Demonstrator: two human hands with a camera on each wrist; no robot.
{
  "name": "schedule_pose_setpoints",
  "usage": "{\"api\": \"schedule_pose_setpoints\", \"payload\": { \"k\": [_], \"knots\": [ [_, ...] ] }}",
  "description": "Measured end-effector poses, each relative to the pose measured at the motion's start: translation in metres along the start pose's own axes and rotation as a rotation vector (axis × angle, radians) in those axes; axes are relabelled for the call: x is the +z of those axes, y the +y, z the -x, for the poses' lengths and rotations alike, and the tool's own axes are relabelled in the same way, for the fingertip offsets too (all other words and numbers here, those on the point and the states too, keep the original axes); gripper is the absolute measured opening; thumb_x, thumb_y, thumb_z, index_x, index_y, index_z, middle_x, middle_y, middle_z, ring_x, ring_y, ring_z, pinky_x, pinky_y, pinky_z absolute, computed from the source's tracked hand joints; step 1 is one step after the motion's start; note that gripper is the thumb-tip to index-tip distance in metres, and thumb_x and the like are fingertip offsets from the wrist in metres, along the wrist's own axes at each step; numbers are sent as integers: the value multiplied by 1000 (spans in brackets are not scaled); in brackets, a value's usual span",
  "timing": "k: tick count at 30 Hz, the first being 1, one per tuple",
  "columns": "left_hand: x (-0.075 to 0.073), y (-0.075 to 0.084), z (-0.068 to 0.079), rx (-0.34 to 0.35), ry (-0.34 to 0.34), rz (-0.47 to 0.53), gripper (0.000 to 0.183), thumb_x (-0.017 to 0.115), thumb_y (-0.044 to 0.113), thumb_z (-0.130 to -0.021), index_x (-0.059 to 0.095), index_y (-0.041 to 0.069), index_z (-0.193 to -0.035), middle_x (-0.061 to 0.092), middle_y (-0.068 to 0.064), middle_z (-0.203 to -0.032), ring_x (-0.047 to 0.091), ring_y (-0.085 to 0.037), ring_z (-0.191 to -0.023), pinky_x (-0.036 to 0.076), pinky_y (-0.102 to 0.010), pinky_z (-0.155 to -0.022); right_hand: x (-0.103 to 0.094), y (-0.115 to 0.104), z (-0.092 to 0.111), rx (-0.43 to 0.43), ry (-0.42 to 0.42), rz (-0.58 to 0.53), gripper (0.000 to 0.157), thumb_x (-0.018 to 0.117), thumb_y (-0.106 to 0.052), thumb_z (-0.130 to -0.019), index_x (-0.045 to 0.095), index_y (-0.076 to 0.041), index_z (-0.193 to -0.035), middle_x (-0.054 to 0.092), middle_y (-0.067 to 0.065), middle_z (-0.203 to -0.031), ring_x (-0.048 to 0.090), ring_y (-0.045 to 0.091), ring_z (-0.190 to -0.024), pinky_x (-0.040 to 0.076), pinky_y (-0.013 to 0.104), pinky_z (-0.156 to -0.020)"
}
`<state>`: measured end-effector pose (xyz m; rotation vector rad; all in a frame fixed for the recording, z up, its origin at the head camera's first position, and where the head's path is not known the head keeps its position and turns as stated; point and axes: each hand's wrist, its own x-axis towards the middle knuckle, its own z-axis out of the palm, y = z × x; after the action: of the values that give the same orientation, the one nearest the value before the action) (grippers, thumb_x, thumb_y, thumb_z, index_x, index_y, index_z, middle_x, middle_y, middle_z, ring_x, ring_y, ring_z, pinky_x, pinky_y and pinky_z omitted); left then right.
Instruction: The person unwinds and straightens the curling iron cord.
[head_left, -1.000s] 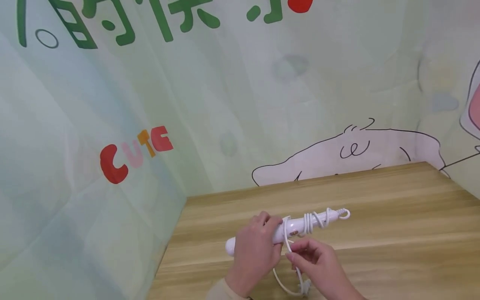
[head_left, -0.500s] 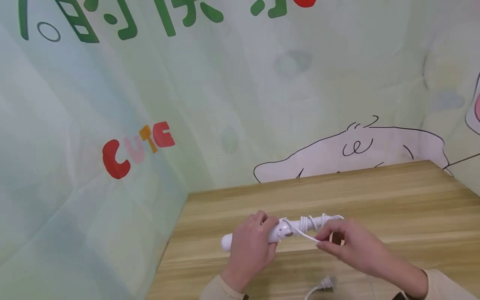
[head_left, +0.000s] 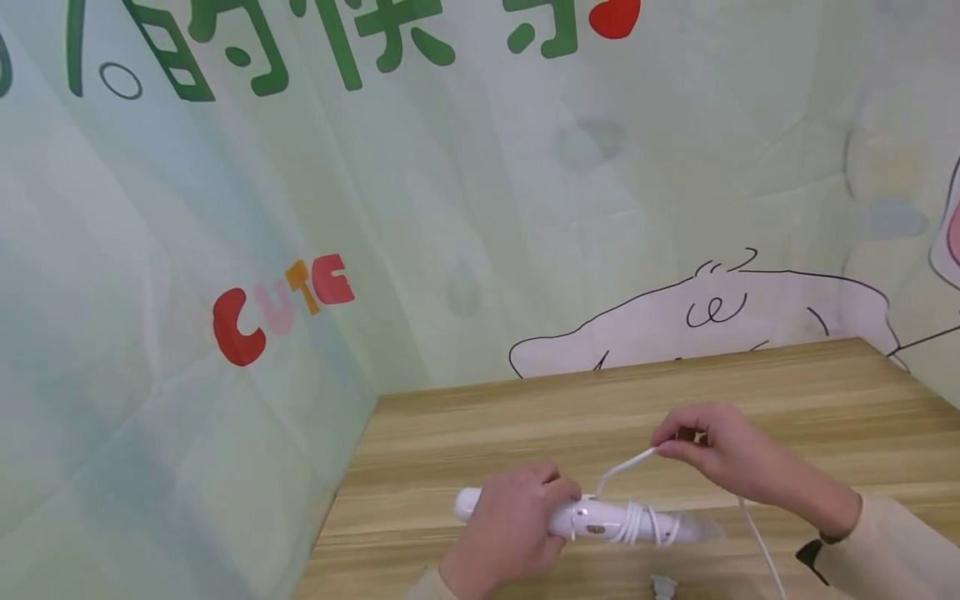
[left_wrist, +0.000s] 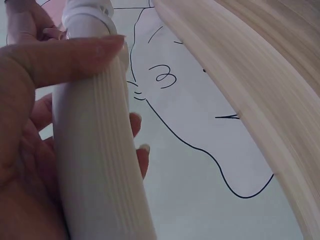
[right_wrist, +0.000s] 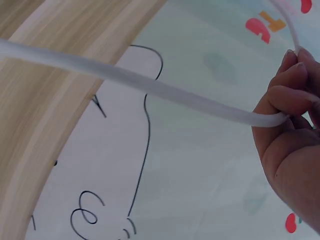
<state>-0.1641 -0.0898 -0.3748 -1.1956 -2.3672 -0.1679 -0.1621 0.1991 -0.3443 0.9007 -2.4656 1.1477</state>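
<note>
My left hand (head_left: 517,529) grips a slim white hair iron (head_left: 592,521) round its body, above the table. Its rounded end sticks out to the left of the hand. Several turns of white cord (head_left: 632,523) are wound round the right part, whose far tip is blurred. Ribbed lines run along the hair iron (left_wrist: 100,160) in the left wrist view, with the left thumb across it. Between thumb and fingers, my right hand (head_left: 716,450) pinches the cord, which stretches up from the iron. The loose cord (right_wrist: 175,95) runs on past the right hand (right_wrist: 295,135).
The wood-grain table (head_left: 480,433) lies under both hands. A plug (head_left: 663,587) shows at the bottom edge, below the iron. Behind and to the left hangs a pale green printed cloth (head_left: 450,208) with cartoon drawings and letters.
My right hand has drawn the cord to the right and then up, behind the iron. The left hand still holds the iron, now lower and with its right end tipped down.
</note>
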Motion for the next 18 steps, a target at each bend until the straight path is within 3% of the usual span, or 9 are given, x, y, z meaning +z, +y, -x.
{"api": "schedule_pose_setpoints", "payload": {
  "k": [5,10,13,18],
  "knots": [
    [-6,1,1,-6,-5,57,38,85,24,-61,70,24,-96,61,13,-88,53,0,-71,34,-12,-54,-7,21,-1,72,-56,-22,7,69,-6,-90,70,-13,-90,61,-13,-79,54,5,-69,47,25,-57],
    [-12,-1,-1,-63,81,129,41,85,22,-60,69,22,-98,62,11,-91,55,-2,-73,39,-14,-54,-6,42,7,144,-124,-52,4,68,-7,-91,69,-11,-93,62,-10,-81,57,7,-72,50,27,-61],
    [-14,-2,-3,-82,140,157,42,85,19,-60,69,20,-98,63,8,-93,56,-4,-72,41,-14,-55,7,56,14,68,-110,-48,13,68,1,-88,68,-12,-92,65,-12,-85,60,4,-77,51,27,-65],
    [-15,-1,-7,-124,181,172,40,85,17,-61,70,17,-98,63,6,-93,57,-6,-73,43,-16,-58,46,66,27,-107,74,139,25,74,8,-76,66,-12,-89,65,-12,-82,57,0,-74,49,26,-59]
  ]
}}
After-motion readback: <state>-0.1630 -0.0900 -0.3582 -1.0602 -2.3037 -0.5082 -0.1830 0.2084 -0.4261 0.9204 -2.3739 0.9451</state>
